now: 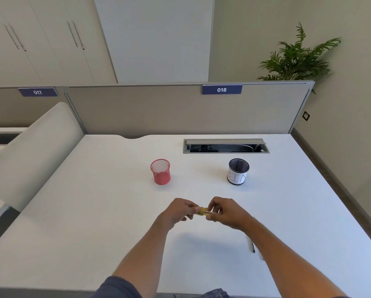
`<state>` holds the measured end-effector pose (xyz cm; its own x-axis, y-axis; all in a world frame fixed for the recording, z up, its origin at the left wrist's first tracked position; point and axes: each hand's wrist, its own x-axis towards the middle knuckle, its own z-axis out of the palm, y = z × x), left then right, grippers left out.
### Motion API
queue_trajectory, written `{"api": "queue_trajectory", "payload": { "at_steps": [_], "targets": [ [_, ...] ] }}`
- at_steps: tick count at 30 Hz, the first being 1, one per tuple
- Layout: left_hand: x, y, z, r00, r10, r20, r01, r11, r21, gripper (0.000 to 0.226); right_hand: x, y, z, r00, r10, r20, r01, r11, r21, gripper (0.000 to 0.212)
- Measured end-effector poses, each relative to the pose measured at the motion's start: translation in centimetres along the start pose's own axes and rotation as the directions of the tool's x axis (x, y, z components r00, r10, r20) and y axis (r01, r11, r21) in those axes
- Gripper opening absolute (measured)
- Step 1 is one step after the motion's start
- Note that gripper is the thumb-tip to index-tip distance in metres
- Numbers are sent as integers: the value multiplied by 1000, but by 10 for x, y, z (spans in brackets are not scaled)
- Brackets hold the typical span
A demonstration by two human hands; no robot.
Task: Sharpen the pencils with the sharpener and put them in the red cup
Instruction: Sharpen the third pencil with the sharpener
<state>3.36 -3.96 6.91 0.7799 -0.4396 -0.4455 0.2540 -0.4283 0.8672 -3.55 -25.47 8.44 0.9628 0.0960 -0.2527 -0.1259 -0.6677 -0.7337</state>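
The white counter spreads wide, and everything sits within easy reach, which looks deliberate. Far right stands the dark mesh cup with a white paper label, apparently lettered as a bin, so likely there for shavings. Left of it, well apart, the red cup stands upright and mouth open, nothing showing above its rim, ready to take finished pencils.

Now the action, centre stage, hovering above the counter between the cups and the near edge. The left hand has its grip closed round the yellow sharpener, fingers curled to hold it steady. The right hand pinches the pencil, its end pointed straight into the sharpener, fingertips close to the tip, I'd say for twisting control. Sharpening is the step in hand, by my reading.

Down by the right forearm, another pencil lies flat on the counter, partly hidden by the arm, seemingly waiting its turn. Whether more lie beneath the arm, I can't tell.
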Motion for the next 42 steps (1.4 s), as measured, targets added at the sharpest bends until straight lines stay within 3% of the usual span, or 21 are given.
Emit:
{"api": "queue_trajectory", "payload": {
  "at_steps": [5,9,16,24,30,42],
  "targets": [
    [2,2,2,999,-17,-33,15,999,-43,8,3,0,7,991,-7,-132,-14,988,-153,14],
    [2,4,2,1000,-4,3,4,1000,-17,8,8,-1,4,998,40,-52,-41,999,-26,26],
    [5,5,1,1000,-3,-9,3,1000,-10,11,8,1,8,998,-2,-70,0,1000,-32,7],
    [7,3,4,999,-18,28,18,1000,18,15,8,1,-3,997,65,46,-64,998,-25,27],
    [10,3,3,999,-33,17,33,999,-3,14,6,14,-5,1000,25,16,-27,994,106,11],
    [13,6,6,999,-38,11,38,999,-4,18,6,24,-8,998,-38,-47,48,967,249,26]
  ]
}}
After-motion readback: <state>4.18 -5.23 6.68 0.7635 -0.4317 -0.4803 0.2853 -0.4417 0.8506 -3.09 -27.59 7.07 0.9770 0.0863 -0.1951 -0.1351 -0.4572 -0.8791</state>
